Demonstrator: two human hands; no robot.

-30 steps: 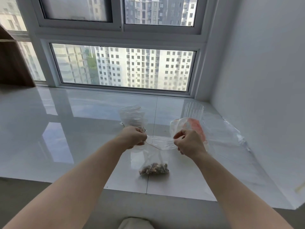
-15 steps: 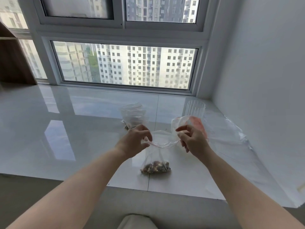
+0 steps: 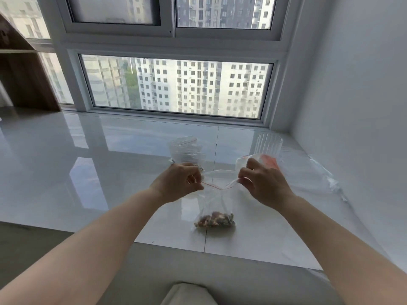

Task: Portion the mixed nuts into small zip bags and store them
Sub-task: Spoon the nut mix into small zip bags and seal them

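A glossy white sill [image 3: 110, 172] runs under the window [image 3: 176, 86]. Above it, the left hand [image 3: 176, 183] and right hand [image 3: 264, 186] each pinch a top corner of a zip bag [image 3: 214, 201], nuts [image 3: 214, 220] settled at its bottom.

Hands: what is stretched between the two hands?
In the head view, the zip top of the small bag with its red strip runs between the left hand and right hand; nuts sit at its bottom.
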